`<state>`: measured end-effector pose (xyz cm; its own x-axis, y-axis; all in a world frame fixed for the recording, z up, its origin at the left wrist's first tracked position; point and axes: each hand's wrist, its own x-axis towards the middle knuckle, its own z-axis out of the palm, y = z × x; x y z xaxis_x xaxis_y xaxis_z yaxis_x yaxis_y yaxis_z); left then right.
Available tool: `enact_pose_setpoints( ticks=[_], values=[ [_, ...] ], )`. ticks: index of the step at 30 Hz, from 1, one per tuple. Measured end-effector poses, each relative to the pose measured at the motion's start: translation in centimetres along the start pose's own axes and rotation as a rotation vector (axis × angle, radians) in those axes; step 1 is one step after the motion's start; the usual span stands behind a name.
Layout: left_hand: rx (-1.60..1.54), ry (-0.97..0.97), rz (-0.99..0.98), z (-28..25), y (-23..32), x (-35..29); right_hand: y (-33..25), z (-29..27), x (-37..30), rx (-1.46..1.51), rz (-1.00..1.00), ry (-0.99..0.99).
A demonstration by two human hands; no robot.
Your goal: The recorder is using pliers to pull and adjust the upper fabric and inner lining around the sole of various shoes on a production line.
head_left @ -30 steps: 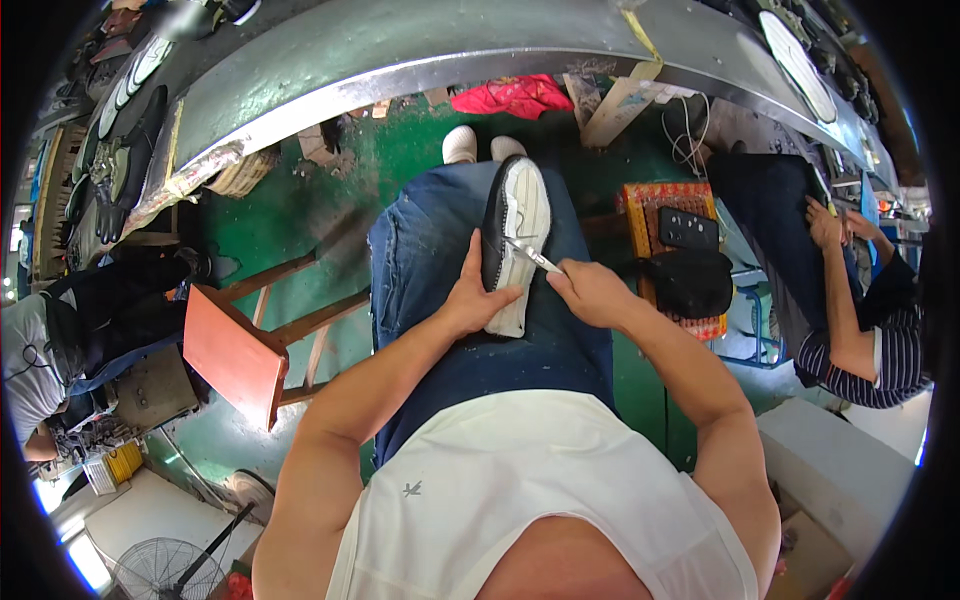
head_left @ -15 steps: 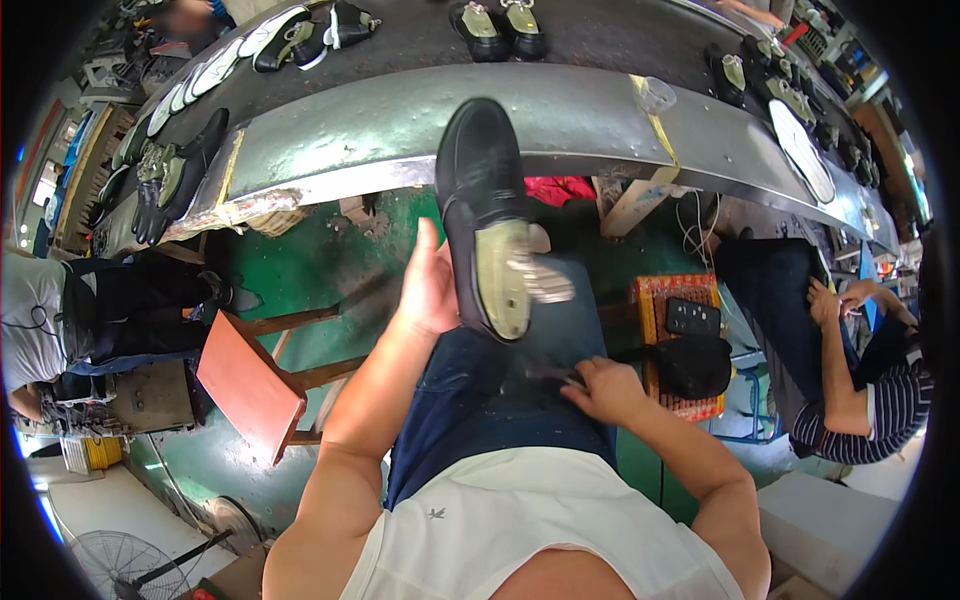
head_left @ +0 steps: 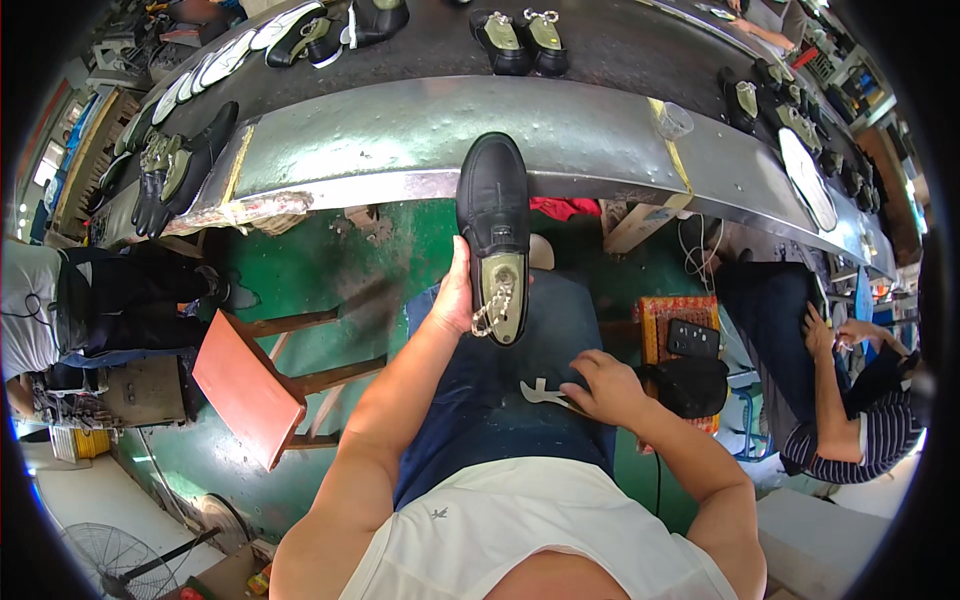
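My left hand (head_left: 458, 292) holds a black shoe (head_left: 492, 190) by its left side, the fingers hidden beneath. The toe points away, toward the bench edge. Inside the heel part lies an olive-green insole, and a twisted light cord (head_left: 492, 312) hangs over it. In my right hand (head_left: 608, 388), low over my right thigh, is a small metal hammer (head_left: 542, 392) with a curved claw; the fingers are curled around its handle, which is mostly covered. Shoe and hammer are apart.
A metal-edged bench (head_left: 370, 135) runs across in front, bearing a pair of black shoes (head_left: 520, 42), pale soles (head_left: 215, 62) and black gloves (head_left: 150, 190). A red-topped stool (head_left: 250, 390) stands left. At right are a phone (head_left: 692, 338), a black cap (head_left: 690, 387) and a seated co-worker (head_left: 850, 400).
The shoe has come down slightly and to the right in the picture. Its cord, blurred to the right before, now hangs at the left of the heel. The hammer shows clearly instead of smeared.
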<state>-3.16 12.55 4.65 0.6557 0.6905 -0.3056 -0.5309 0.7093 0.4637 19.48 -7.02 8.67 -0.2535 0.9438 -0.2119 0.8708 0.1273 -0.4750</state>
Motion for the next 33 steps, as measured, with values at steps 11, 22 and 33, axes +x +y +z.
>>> enact_pose_setpoints(
  ticks=[11,22,33],
  values=[
    [0.881,0.045,0.286,4.0,0.4,-2.1,-1.4,-3.1,8.8,0.968,-0.037,0.251],
    [1.674,0.797,1.040,-3.1,30.2,4.2,-1.5,-15.7,16.7,1.567,0.059,0.139],
    [1.448,0.712,0.765,1.2,20.5,-5.8,0.1,-25.0,39.8,1.298,0.160,0.009]
  ],
)
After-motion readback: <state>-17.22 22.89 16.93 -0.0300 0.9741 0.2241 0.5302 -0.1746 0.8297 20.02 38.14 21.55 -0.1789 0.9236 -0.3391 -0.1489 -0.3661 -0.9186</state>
